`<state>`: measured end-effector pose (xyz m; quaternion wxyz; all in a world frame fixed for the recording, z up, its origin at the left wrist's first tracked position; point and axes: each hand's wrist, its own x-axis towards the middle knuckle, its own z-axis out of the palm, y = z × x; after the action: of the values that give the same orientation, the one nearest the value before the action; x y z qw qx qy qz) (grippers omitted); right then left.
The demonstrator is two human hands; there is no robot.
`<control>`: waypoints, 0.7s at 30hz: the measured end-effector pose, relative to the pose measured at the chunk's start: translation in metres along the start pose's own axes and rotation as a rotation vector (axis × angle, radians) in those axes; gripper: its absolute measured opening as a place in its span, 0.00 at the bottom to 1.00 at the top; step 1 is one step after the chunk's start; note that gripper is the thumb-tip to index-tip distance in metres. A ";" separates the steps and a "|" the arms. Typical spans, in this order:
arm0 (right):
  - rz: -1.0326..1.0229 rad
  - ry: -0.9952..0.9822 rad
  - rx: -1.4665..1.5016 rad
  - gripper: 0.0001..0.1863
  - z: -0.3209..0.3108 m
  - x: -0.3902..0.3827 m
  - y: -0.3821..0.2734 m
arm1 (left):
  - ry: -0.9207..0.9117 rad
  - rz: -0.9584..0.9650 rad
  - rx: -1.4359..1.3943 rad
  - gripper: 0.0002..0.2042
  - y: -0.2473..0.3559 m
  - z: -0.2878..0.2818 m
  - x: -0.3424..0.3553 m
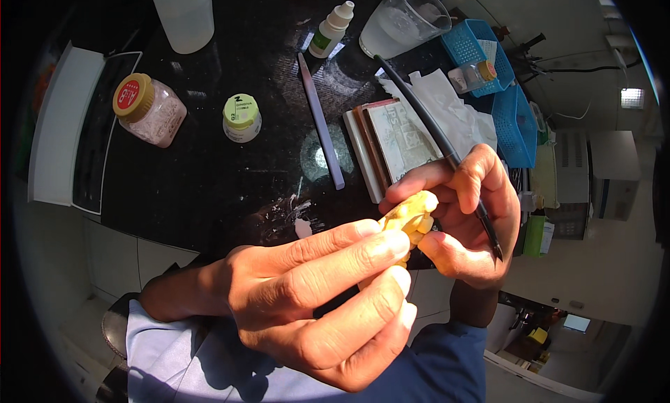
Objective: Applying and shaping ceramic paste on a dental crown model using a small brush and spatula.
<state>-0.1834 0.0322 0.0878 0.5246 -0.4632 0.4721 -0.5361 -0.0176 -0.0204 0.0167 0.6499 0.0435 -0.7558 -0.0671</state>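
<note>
A small yellow dental cast with tooth-shaped lumps [419,206] is pinched in the fingers of my left hand [314,291], which hide much of it. On its far side, my right hand [504,204] curls around a slim dark brush [419,110]. The brush slants across the palm, its pointed tip down by the thumb and its handle reaching up over the table. Fingertips of the right hand also come up against the cast, or very near it. A small pink blob [302,228] with white smears lies on the dark table just beyond my left hand.
On the black table [202,173] stand a jar of pink powder [157,120], a lidded pot [241,120], a dropper bottle [331,32], a clear cup [401,26] and a white jug [185,19]. A flat spatula [321,124], stacked blocks [398,141], crumpled paper [453,110] and blue baskets [514,127] lie beyond.
</note>
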 end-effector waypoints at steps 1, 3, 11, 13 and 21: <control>-0.007 -0.008 -0.011 0.21 0.000 0.000 0.000 | -0.001 0.002 -0.002 0.18 0.001 -0.001 0.000; -0.017 -0.022 0.007 0.21 -0.003 -0.001 0.000 | -0.034 0.017 0.004 0.18 0.002 -0.002 0.000; -0.068 -0.093 0.031 0.21 -0.004 0.001 0.004 | -0.051 0.039 0.005 0.18 0.004 -0.008 0.000; -0.059 -0.068 0.053 0.21 -0.002 0.000 0.003 | -0.043 0.045 0.007 0.18 0.005 -0.008 0.001; -0.018 -0.042 -0.076 0.21 0.001 0.007 -0.007 | 0.006 0.011 0.094 0.19 -0.006 -0.002 0.006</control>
<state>-0.1830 0.0252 0.0945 0.5113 -0.4983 0.4769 -0.5128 -0.0167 -0.0274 0.0217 0.6497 0.0703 -0.7565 -0.0278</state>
